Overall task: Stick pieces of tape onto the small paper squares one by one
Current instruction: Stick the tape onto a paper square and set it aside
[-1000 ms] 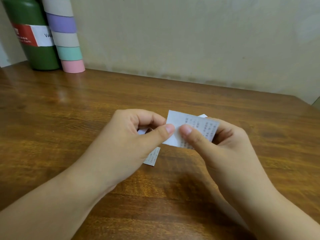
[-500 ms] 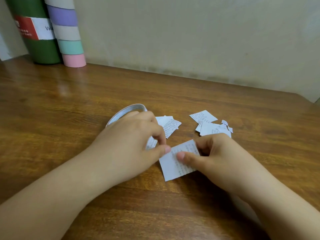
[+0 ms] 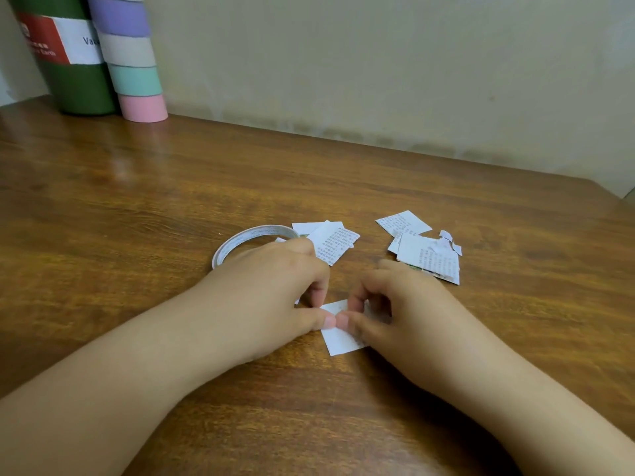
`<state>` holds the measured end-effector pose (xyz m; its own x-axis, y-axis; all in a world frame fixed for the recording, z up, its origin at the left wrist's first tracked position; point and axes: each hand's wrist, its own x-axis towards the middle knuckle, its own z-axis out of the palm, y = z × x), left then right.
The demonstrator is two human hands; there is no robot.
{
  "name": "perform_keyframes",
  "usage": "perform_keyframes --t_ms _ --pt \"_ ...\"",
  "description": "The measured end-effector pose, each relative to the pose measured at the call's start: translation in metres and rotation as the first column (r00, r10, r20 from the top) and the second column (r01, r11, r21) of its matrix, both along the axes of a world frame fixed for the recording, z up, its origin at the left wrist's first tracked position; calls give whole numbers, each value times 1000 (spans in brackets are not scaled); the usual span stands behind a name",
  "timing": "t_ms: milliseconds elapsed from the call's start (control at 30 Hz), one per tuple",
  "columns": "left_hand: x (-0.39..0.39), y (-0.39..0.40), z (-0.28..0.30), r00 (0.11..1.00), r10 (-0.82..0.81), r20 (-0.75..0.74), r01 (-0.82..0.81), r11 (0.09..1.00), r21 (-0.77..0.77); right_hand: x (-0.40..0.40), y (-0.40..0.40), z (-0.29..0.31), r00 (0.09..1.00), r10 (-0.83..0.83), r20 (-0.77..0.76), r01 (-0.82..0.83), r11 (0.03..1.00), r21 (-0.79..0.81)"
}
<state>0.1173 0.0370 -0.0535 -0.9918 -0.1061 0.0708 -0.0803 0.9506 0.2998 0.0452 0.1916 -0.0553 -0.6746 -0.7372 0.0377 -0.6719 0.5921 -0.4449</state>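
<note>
A small white paper square (image 3: 340, 341) lies flat on the wooden table (image 3: 171, 201) in front of me. My left hand (image 3: 275, 293) and my right hand (image 3: 398, 314) meet over it, thumbs and forefingers pressed together on its top face. Whether a piece of tape sits under the fingertips is hidden. A thin roll of tape (image 3: 247, 240) lies just behind my left hand. Printed paper squares lie in a small pile (image 3: 330, 240) behind the left hand and another pile (image 3: 426, 255) behind the right hand.
At the back left corner stand a green canister (image 3: 68, 56) with a red and white label and a stack of pastel tape rolls (image 3: 134, 63). A beige wall runs along the table's far edge, and the table's right corner (image 3: 615, 194) is near.
The paper square was held up between both hands, then brought down flat onto the table. Both hands have closed in over it, thumbs now meeting on its top face.
</note>
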Motion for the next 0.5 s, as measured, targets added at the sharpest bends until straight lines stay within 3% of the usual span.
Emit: perform_keyframes --t_ms 167,333,500 --pt "0 0 0 1000 1 4 -1 1000 30 -13 6 2 992 -86 -96 87 996 9" --pt "-1 0 0 1000 -1 3 1 1000 17 -6 0 -2 996 64 -64 -63 998 15" --pt "-1 0 -1 1000 1 -2 -1 1000 21 -13 5 2 993 -28 -113 29 1000 4"
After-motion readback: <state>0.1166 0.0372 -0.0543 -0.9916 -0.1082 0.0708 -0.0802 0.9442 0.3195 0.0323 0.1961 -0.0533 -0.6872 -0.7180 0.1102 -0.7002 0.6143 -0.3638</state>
